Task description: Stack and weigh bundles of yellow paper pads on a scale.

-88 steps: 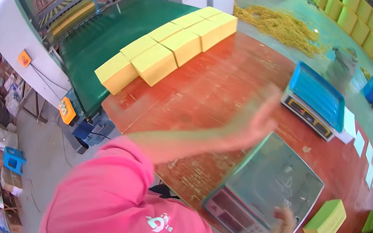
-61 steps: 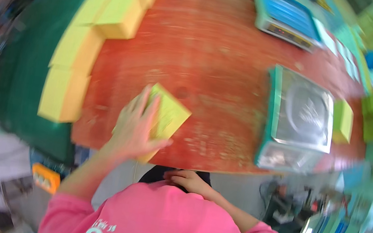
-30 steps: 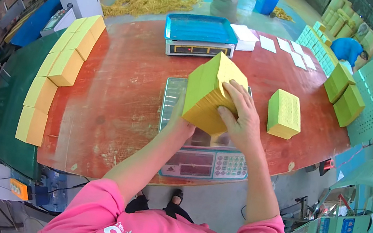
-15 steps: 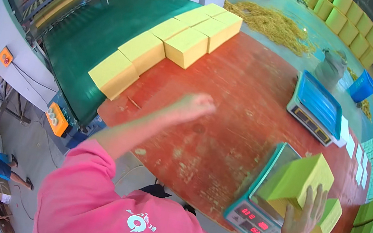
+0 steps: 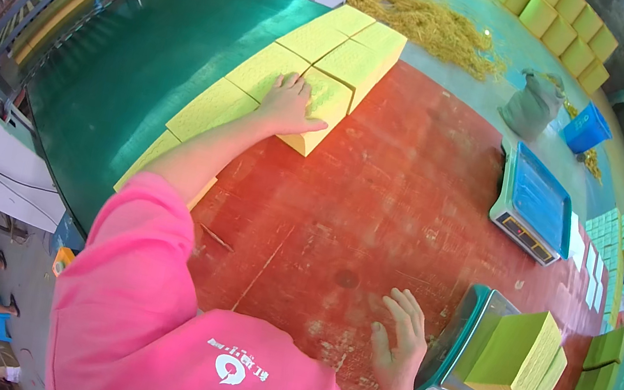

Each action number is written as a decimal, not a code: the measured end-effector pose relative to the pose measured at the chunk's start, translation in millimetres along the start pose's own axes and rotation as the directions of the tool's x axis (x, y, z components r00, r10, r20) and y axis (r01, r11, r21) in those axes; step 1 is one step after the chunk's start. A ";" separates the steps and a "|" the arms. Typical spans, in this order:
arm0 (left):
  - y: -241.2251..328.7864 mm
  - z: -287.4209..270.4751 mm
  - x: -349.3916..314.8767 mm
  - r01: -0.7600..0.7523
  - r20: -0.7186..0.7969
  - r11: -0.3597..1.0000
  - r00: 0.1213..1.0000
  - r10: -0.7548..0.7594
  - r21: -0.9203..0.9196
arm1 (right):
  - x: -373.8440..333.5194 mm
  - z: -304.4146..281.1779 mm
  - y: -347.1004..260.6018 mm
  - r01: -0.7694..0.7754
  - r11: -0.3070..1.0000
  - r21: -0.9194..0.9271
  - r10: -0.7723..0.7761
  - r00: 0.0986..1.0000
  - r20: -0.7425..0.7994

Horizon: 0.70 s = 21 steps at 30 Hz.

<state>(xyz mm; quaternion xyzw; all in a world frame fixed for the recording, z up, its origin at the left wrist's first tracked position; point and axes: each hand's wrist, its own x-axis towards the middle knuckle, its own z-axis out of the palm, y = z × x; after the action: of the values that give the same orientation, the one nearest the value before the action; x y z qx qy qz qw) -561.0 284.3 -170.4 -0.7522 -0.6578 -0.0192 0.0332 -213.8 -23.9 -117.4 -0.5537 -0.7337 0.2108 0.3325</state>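
My left hand [image 5: 292,106] lies on top of the nearest yellow paper stack [image 5: 329,98] in the right-hand row, its fingertips by the seam with the adjoining row and its thumb spread out. Several more yellow stacks [image 5: 246,71] run alongside, on the border of the green surface and the red table. Above the table's near edge, my right hand [image 5: 401,340] is raised, holding nothing, with its fingers apart. Just right of it, a digital scale [image 5: 436,388] bears another yellow stack [image 5: 513,356]. A further yellow stack [image 5: 550,376] shows partly behind that one.
The worn red table [image 5: 356,228] spreads before me, joining a green surface [image 5: 136,55] on the left. Farther right stands a second scale [image 5: 540,202] with a blue tray. Beyond are a blue bin [image 5: 587,128], a grey sack [image 5: 532,104] and a yellow shredded heap [image 5: 433,28].
My left hand has reached forward onto the yellow paper stack. My right hand has let go of the stack on the scale and moved left. The whole view has shifted.
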 end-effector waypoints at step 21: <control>125.1 7.3 -424.4 0.307 0.287 0.091 0.940 -0.186 -0.947 | -42.3 26.7 27.6 -0.120 0.980 0.159 0.030 0.877 0.480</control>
<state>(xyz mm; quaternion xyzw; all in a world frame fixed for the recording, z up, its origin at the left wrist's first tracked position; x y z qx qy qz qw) -494.0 -151.2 -211.5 -0.4671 -0.5998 -0.4143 -0.5004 -207.5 -54.4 -165.3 -0.4801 -0.7482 0.4195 0.1837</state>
